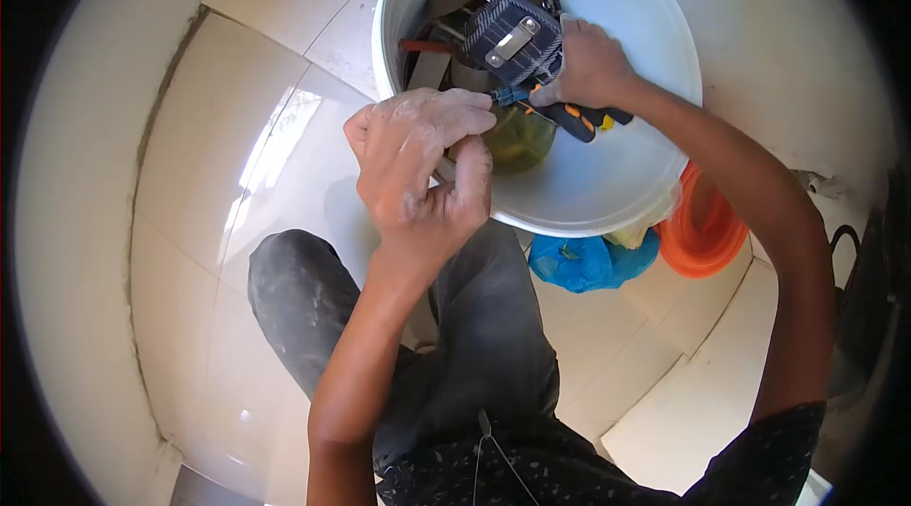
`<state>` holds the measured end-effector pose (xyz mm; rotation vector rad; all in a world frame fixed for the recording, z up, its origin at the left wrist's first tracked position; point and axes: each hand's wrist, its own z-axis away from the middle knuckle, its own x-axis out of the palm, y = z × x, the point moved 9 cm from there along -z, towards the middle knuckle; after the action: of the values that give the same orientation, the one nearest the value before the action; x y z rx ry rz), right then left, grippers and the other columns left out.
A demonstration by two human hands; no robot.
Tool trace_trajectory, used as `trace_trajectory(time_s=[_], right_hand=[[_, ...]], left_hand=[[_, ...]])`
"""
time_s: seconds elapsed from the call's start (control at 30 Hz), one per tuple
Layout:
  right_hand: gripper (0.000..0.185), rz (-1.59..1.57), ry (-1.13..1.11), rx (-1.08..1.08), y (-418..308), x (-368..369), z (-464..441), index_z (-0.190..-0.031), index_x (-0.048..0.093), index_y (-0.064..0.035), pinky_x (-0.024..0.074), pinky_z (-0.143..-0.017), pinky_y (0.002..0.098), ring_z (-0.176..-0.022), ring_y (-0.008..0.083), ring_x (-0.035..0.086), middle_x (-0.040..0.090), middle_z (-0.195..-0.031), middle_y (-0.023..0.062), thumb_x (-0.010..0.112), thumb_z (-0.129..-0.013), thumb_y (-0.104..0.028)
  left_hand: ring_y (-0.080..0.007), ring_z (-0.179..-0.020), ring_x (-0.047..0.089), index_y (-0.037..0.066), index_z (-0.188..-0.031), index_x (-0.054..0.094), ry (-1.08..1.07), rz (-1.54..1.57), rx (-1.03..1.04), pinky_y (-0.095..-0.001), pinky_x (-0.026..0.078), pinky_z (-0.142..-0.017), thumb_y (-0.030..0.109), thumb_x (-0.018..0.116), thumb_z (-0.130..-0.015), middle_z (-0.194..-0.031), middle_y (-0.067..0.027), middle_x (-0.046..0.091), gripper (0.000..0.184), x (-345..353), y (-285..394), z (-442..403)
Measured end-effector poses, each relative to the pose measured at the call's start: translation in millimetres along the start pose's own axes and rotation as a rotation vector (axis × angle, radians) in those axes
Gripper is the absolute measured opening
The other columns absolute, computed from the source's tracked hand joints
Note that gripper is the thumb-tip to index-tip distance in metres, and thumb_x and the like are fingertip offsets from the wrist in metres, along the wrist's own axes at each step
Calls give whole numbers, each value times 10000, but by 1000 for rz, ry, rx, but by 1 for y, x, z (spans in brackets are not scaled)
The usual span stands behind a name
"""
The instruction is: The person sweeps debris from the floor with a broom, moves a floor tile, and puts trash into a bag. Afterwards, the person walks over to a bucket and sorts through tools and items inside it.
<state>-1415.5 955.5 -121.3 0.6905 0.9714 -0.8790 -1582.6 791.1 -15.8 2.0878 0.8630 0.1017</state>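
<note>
A large white bucket [664,8] stands in front of me with tools inside. My right hand [593,65] reaches into it, fingers curled along the right side of a dark checked pouch [508,36] with a metal clip. Just below the thumb lie black-and-orange tool handles [574,121]. Dusty with white powder, my left hand [418,159] is closed in front of the bucket's near left rim, fingers bent toward the thumb. Whatever it may hold is hidden. Behind it, a yellow-green rounded object [522,140] shows at the bucket's bottom.
Under the bucket's right side sit a blue plastic bag [588,262] and an orange basin [702,231]. My bent knee [299,283] is close to the bucket. Shiny tiles [190,136] cover the floor, with a wall [81,221] along the left.
</note>
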Motion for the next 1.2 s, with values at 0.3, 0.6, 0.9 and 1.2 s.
trace_trajectory(time_s=[0.3, 0.6, 0.9, 1.2], right_hand=[[877, -177, 127, -86, 7, 13, -14, -1049, 444, 56, 446, -810, 411, -944, 334, 551, 567, -944, 216, 761, -468, -519], [606, 3, 77, -59, 6, -48, -7, -963, 546, -9, 477, -742, 398, -812, 345, 595, 611, -858, 196, 729, -484, -331], [414, -241, -253, -241, 2, -150, 25, -866, 641, -1, 464, -680, 280, -722, 190, 604, 652, -817, 116, 749, -519, -200], [596, -302, 31, -252, 15, -153, 62, -953, 562, 55, 480, -707, 306, -687, 260, 605, 613, -770, 172, 725, -424, -165]], left_hand=[[-178, -773, 571, 72, -684, 565, -15, 28, 25, -280, 327, -756, -85, 526, -569, -754, -12, 628, 199, 0, 2, -3], [-211, -804, 577, 51, -712, 569, -31, 58, 8, -311, 361, -808, -86, 487, -629, -748, -53, 622, 181, -3, 2, 2], [-206, -798, 583, 56, -686, 577, -46, 56, 3, -307, 354, -799, -92, 483, -608, -724, -48, 612, 192, -3, 2, 0], [-175, -850, 589, -10, -880, 571, 169, 218, -234, -305, 428, -819, -101, 495, -680, -879, -87, 615, 232, -48, -24, -34]])
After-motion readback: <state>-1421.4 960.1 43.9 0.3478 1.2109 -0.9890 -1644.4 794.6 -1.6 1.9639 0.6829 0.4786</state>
